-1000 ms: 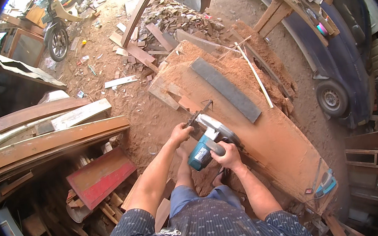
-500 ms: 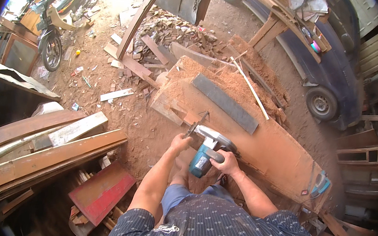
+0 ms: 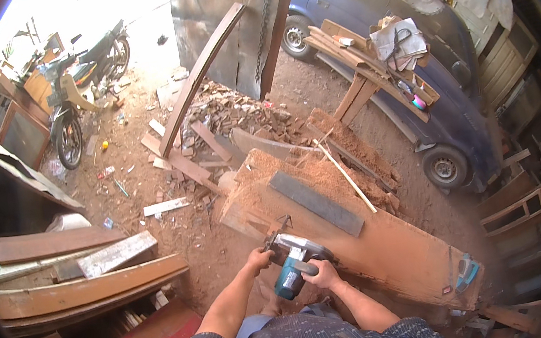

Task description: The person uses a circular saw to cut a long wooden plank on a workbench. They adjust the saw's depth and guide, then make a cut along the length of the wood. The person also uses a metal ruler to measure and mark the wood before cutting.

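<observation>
My right hand (image 3: 324, 274) is wrapped round the handle of a teal circular saw (image 3: 288, 279). My left hand (image 3: 259, 260) is closed on the dark metal edge at the saw's front left side; its exact hold is hard to make out. The saw sits at the near left edge of a broad wooden slab (image 3: 393, 252) strewn with sawdust. Across the slab, just beyond the saw, lies a dark grey plank (image 3: 318, 203). The saw's blade is mostly hidden by its guard.
A teal tool (image 3: 467, 273) lies on the slab's right end. A thin pale stick (image 3: 346, 177) rests over sawdust at the far side. Stacked boards (image 3: 90, 283) stand left. Beyond are wood scraps (image 3: 238, 116), a motorcycle (image 3: 68, 118) and a blue vehicle (image 3: 456, 128).
The view has tilted up, so the surroundings sit lower in the picture. Both hands remain on the saw, which keeps about the same place at the slab's edge.
</observation>
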A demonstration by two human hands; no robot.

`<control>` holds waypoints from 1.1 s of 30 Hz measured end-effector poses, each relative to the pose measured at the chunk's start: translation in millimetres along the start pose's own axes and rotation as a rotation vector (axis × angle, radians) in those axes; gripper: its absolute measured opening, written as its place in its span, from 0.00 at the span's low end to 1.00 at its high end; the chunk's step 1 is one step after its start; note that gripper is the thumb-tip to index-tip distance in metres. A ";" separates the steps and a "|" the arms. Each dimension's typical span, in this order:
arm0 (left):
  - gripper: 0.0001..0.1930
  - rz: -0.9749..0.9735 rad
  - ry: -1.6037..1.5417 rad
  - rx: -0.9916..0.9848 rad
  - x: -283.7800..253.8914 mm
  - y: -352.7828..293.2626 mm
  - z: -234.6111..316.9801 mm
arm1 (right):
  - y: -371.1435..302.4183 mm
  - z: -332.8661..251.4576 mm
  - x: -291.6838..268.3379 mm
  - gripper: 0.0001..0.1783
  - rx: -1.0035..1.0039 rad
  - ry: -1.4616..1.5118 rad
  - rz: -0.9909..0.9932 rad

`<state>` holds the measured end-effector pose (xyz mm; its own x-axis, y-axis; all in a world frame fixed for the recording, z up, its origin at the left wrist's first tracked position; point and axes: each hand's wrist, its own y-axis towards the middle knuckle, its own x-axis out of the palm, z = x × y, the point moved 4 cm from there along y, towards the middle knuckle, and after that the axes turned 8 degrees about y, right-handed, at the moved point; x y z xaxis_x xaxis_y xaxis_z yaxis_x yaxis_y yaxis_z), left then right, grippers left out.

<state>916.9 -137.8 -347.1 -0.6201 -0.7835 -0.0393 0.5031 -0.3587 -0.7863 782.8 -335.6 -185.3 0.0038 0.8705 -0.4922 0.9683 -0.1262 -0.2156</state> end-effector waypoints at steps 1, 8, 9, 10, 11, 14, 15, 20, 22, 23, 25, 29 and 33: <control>0.18 0.023 -0.019 -0.015 -5.0 -2.4 0.3 | 3.9 -4.2 1.9 0.18 0.001 -0.004 -0.012; 0.21 0.057 -0.094 -0.011 -30.9 13.6 -5.0 | 25.9 -18.8 13.8 0.19 -0.047 -0.046 -0.057; 0.22 0.046 -0.074 0.002 -33.6 11.4 -6.8 | 26.2 -19.7 17.3 0.19 -0.044 -0.038 -0.056; 0.22 0.034 -0.054 0.017 -37.9 12.3 -5.3 | 28.6 -20.3 19.3 0.19 -0.041 -0.030 -0.056; 0.23 0.023 -0.035 0.032 -42.3 13.4 -3.3 | 32.0 -20.9 21.1 0.20 -0.039 -0.023 -0.055; 0.23 0.033 -0.060 -0.001 -47.9 9.7 -1.7 | 36.0 -20.6 27.0 0.21 -0.052 -0.030 -0.057; 0.23 0.039 -0.077 -0.001 -49.8 9.6 -0.8 | 38.3 -20.2 28.3 0.21 -0.048 -0.044 -0.071; 0.22 0.040 -0.033 -0.009 -61.9 13.3 -0.1 | 45.8 -30.4 32.3 0.21 -0.078 0.003 -0.073; 0.21 0.055 -0.027 -0.020 -64.3 12.3 2.7 | 49.2 -33.1 33.1 0.22 -0.091 0.031 -0.073; 0.21 0.067 -0.031 -0.027 -65.8 10.9 2.9 | 49.5 -33.9 34.4 0.22 -0.089 0.050 -0.074; 0.21 0.082 -0.034 -0.032 -66.3 10.3 7.7 | 51.2 -34.2 33.4 0.21 -0.066 0.047 -0.086; 0.21 0.040 -0.087 -0.021 -74.3 20.0 2.5 | 57.6 -32.8 35.6 0.21 -0.078 0.010 -0.104; 0.18 0.035 -0.112 -0.028 -76.1 18.7 8.2 | 61.0 -32.0 35.6 0.21 -0.090 -0.014 -0.091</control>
<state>978.4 -89.0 -353.7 -0.5304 -0.8477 0.0004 0.5055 -0.3167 -0.8026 850.0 -297.1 -189.0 -0.0876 0.8697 -0.4857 0.9830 -0.0036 -0.1838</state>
